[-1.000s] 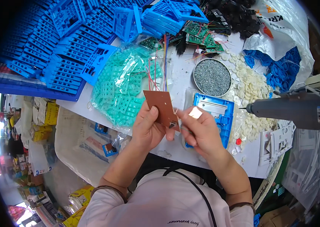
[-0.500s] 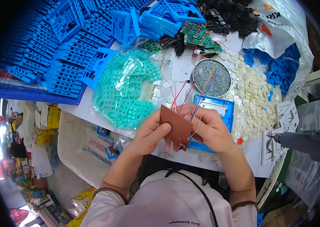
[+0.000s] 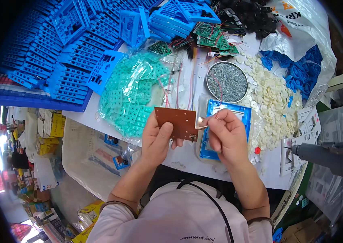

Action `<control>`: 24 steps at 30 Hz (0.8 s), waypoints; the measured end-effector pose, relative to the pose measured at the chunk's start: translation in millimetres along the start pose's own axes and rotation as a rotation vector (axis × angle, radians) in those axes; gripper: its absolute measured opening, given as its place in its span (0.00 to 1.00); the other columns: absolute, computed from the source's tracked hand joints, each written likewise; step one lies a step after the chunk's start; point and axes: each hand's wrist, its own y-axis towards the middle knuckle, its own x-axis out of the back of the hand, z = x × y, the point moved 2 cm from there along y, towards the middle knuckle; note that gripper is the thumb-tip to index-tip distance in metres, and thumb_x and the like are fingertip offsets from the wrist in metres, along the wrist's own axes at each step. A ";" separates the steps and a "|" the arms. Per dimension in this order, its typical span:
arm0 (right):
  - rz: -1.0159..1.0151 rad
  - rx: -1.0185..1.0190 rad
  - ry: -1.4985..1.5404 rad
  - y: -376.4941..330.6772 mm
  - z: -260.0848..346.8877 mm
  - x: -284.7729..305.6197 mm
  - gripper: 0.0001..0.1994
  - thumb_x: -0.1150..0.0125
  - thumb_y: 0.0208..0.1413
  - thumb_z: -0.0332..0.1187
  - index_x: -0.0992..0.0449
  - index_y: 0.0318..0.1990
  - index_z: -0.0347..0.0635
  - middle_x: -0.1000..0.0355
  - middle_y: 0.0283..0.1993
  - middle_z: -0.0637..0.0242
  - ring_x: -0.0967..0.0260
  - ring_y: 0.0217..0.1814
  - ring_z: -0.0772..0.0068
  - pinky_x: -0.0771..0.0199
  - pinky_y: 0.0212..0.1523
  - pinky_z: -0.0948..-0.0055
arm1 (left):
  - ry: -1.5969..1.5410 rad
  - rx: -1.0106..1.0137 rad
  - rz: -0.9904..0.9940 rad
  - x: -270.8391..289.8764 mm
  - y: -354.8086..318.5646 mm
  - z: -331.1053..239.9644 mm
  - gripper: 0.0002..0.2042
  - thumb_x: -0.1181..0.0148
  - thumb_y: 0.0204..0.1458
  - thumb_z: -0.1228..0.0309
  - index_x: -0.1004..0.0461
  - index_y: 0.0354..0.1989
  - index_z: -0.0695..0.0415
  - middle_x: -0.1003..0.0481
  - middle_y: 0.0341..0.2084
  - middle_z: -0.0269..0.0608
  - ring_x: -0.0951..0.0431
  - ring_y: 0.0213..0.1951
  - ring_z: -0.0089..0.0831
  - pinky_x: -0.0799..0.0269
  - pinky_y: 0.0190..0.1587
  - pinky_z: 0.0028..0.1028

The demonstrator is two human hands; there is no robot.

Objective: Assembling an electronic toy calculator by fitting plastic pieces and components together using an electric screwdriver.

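White counter (image 3: 275, 178) absolutely loaded with parts, brown circuit board (image 3: 175, 122) held up over its near side.
Biggest stuff first: stacked blue plastic housings (image 3: 70, 77) fill the far left, then a clear bag of green keypads (image 3: 129, 89), then a single blue housing (image 3: 240, 116) partly behind the right hand (image 3: 228, 135), with a round tin (image 3: 247, 84) of tiny grey metal bits just beyond it. Hands: the left hand (image 3: 155, 139) is closed on the board's left side, thumb flat on its face; the right is pinched at the fingertips on a small shiny metal piece (image 3: 201, 122) by the board's right edge, can't tell if they touch.
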 end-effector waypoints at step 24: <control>0.028 -0.258 0.268 -3.3 -32.7 -3.8 0.16 0.44 0.69 0.40 0.31 0.54 0.38 0.23 0.35 0.57 0.40 0.15 0.81 0.44 0.15 0.81 | -0.178 0.036 -0.030 -13.3 7.4 1.0 0.20 0.59 0.71 0.51 0.42 0.59 0.53 0.26 0.42 0.52 0.18 0.27 0.41 0.28 0.14 0.25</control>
